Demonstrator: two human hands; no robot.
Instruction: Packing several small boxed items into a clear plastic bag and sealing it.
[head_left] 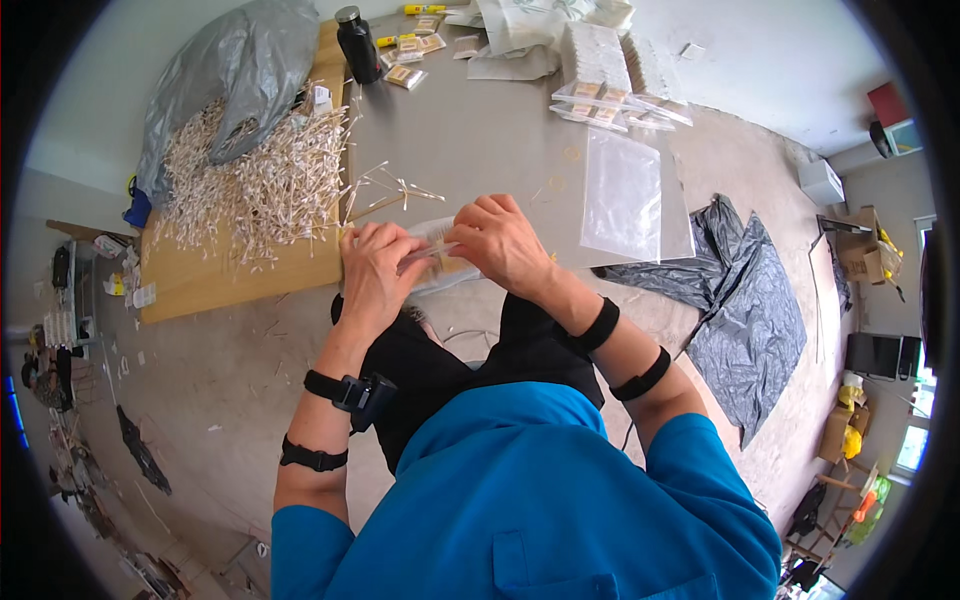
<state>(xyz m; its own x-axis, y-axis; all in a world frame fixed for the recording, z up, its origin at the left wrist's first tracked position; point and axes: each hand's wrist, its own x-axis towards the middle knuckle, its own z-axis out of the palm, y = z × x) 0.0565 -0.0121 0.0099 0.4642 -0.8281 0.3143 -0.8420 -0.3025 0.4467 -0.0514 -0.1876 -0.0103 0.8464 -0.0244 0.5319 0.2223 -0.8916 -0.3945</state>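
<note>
At the near edge of the grey table (pixel 430 140), both hands are closed on a clear plastic bag (pixel 447 274). My left hand (pixel 374 262) pinches its left side, and my right hand (pixel 500 240) grips the upper right edge, fingers bent. Something tan shows through the plastic, too unclear to name. Just beyond my left hand lie a few loose cotton swabs (pixel 405 188). A large heap of cotton swabs (pixel 255 175) covers the wooden board (pixel 215 278) to the left. Right of my right hand, a flat clear bag (pixel 622 195) lies on the table.
A grey plastic sack (pixel 235 70) partly covers the swab heap. Beyond it stands a black bottle (pixel 358 45), near small packets (pixel 405 76) and a yellow tube (pixel 424 9). Stacked filled bags (pixel 595 75) sit at the back right. Black plastic sheeting (pixel 745 310) lies on the floor at right.
</note>
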